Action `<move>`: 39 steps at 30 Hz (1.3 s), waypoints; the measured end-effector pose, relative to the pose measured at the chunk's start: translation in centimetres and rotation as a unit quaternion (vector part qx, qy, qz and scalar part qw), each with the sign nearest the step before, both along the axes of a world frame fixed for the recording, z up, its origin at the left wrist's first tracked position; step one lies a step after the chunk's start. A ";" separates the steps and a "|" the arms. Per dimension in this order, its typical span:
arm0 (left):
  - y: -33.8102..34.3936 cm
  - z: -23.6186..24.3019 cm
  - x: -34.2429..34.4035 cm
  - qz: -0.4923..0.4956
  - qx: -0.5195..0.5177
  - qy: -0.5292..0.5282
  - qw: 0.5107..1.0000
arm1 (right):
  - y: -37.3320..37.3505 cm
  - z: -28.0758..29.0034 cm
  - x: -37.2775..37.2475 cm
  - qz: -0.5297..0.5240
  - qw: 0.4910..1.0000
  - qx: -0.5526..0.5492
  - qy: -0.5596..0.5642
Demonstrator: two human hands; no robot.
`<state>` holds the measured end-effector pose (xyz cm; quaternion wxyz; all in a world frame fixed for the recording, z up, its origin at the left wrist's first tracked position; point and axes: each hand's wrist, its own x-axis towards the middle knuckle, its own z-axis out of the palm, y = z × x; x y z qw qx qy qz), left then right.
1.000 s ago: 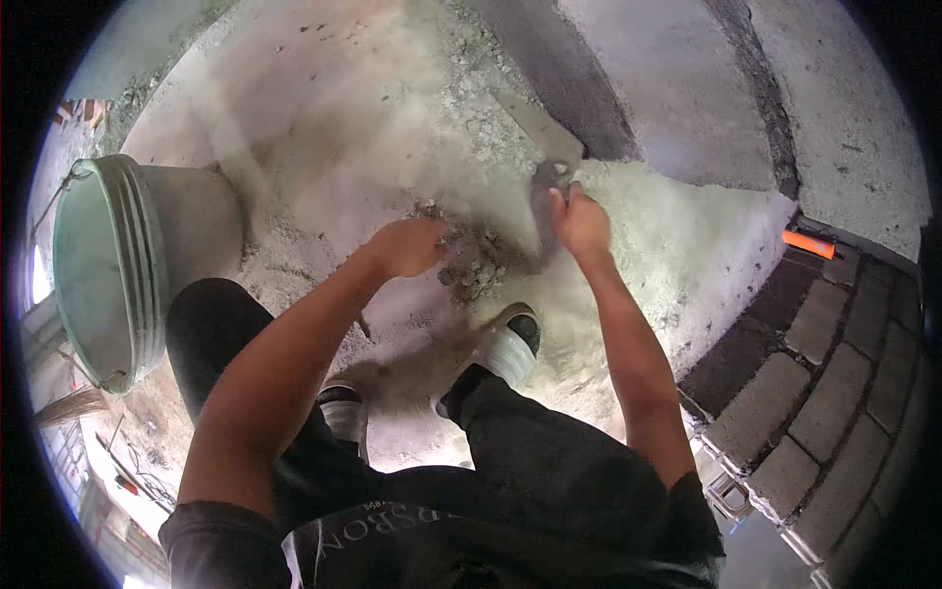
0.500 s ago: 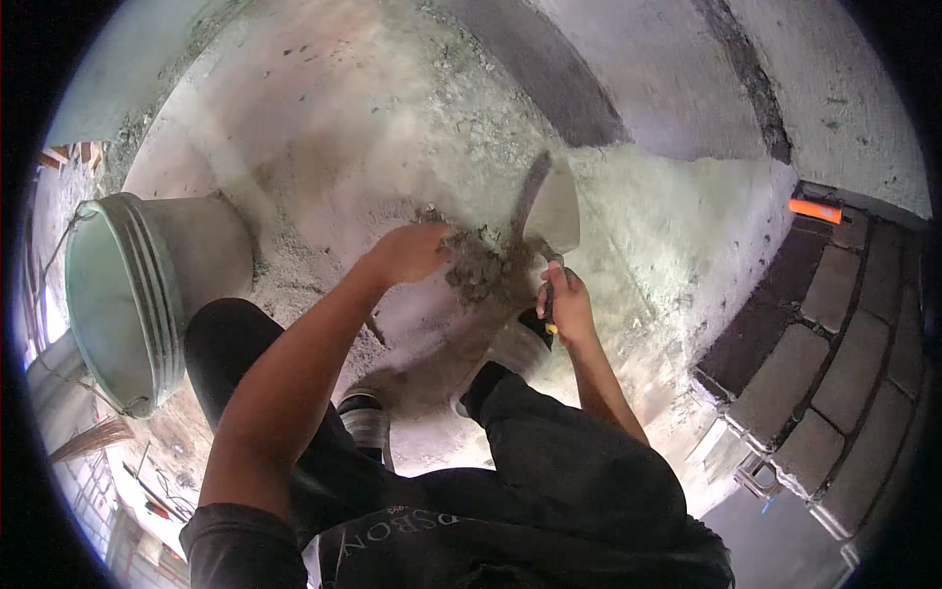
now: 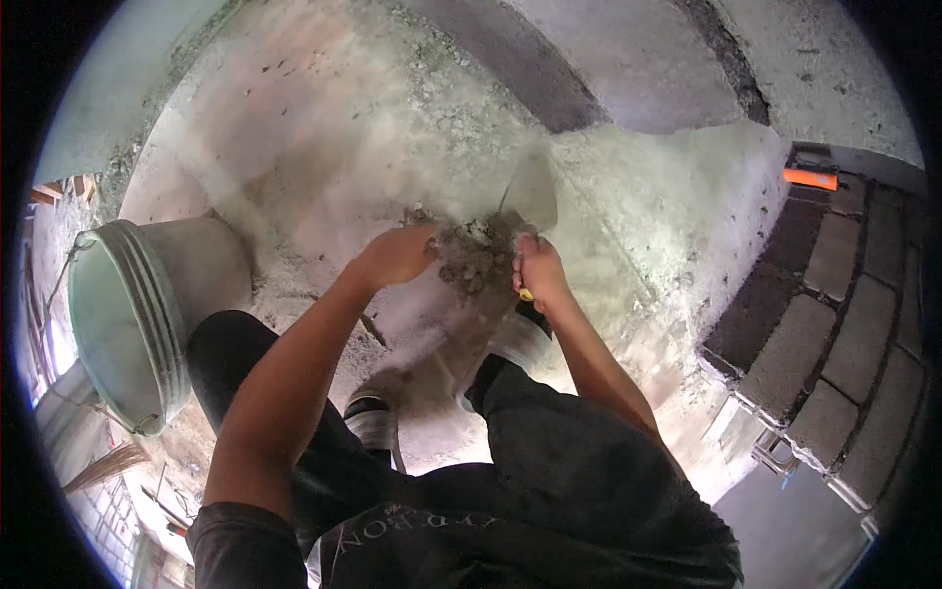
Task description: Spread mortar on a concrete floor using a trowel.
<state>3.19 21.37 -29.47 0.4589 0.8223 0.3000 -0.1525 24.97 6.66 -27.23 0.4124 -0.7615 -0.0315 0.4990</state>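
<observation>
My right hand (image 3: 539,271) is closed round the dark handle of a trowel (image 3: 531,201), whose yellow butt end pokes out below the fist. The pale blade points away from me, at the right side of a lumpy grey clump of wet mortar (image 3: 471,263). Against the clump's left side is my left hand (image 3: 400,255), back up. Its fingers are hidden by the hand and the mortar, so what they grip, if anything, does not show. More mortar shows just beyond that hand.
A pale bucket (image 3: 167,285) lies on its side at the left, mouth toward the left. At the right stand grey blocks (image 3: 790,358) with an orange object (image 3: 811,179) near their far end. Broom bristles (image 3: 106,464) show at lower left. My feet are below the mortar.
The trowel blade has come down and toward the mortar, my right hand moving left and slightly away from me. The left hand stays by the clump. The view has shifted slightly.
</observation>
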 end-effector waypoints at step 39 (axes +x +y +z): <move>5.2 -3.1 2.1 0.321 0.055 -0.122 0.938 | 3.7 1.4 5.9 0.423 0.800 0.031 -0.424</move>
